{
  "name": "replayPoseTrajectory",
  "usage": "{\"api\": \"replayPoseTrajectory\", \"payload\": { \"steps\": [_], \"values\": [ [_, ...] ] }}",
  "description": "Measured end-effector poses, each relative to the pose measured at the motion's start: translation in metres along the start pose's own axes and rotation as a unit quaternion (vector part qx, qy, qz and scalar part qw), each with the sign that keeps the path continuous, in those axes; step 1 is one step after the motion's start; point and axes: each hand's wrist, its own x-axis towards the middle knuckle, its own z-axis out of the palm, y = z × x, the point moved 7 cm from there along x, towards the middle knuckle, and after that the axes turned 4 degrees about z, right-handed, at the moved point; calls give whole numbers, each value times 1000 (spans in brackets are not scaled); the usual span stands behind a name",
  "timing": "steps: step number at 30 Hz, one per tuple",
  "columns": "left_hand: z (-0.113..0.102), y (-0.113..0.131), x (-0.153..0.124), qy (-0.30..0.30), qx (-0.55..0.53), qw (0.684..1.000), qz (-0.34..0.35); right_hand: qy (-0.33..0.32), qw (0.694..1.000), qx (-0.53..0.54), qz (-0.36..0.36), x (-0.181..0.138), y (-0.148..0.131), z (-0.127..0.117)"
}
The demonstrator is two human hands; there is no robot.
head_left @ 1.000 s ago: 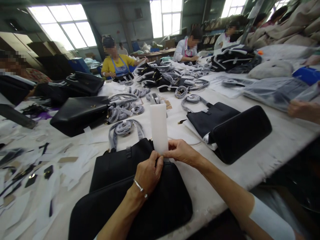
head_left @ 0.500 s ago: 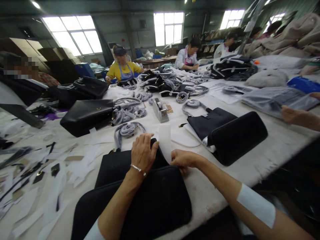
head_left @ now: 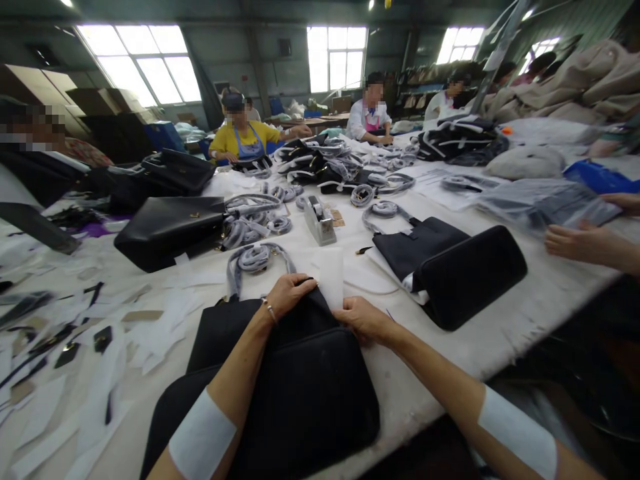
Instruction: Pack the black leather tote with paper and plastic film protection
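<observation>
A black handbag (head_left: pixel 300 380) lies on the white table (head_left: pixel 500 327) right in front of me. My left hand (head_left: pixel 289 293) grips the bag's top edge with curled fingers. My right hand (head_left: pixel 364 319) pinches the lower end of a white foam sheet (head_left: pixel 330 277) that stands partly tucked into the bag's top. A grey wrapped strap (head_left: pixel 255 259) lies just beyond the bag.
A tape dispenser (head_left: pixel 320 223) stands mid-table. Other black bags (head_left: pixel 470 273) (head_left: pixel 167 227) lie right and left, with paper scraps (head_left: pixel 75 320) at the left. Another person's hands (head_left: pixel 580 241) work at the right edge. Several people sit at the far end.
The tall white sheet has gone down into the bag's top, so less of it shows. My left hand moved from the sheet to the bag's top edge.
</observation>
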Motion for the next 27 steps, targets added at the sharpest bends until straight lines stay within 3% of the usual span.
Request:
{"api": "replayPoseTrajectory", "payload": {
  "steps": [5, 8, 11, 15, 18, 20, 24, 27],
  "values": [
    [-12, 12, -15, 124, -94, 986, 66, -149, 978, -148, -16, -4, -22, 16],
    [-9, 16, -18, 127, -110, 982, 83, -190, 947, -255, 44, 0, -16, 22],
    [-8, 18, -19, 117, -99, 983, 98, -211, 937, -269, 71, 0, -6, 23],
    [-11, 19, -18, 124, -87, 983, 101, -195, 967, -155, 53, -6, -7, 1],
    [-11, 21, -17, 118, -79, 984, 110, -110, 994, -20, 20, -3, -22, -27],
    [-11, 21, -17, 119, -76, 984, 113, -67, 998, 4, 5, 2, -31, -34],
    [-13, 21, -18, 129, -82, 982, 115, -66, 997, -22, -22, 11, -46, -17],
    [-13, 22, -19, 137, -91, 979, 120, -102, 994, 0, -29, 15, -48, 0]
  ]
}}
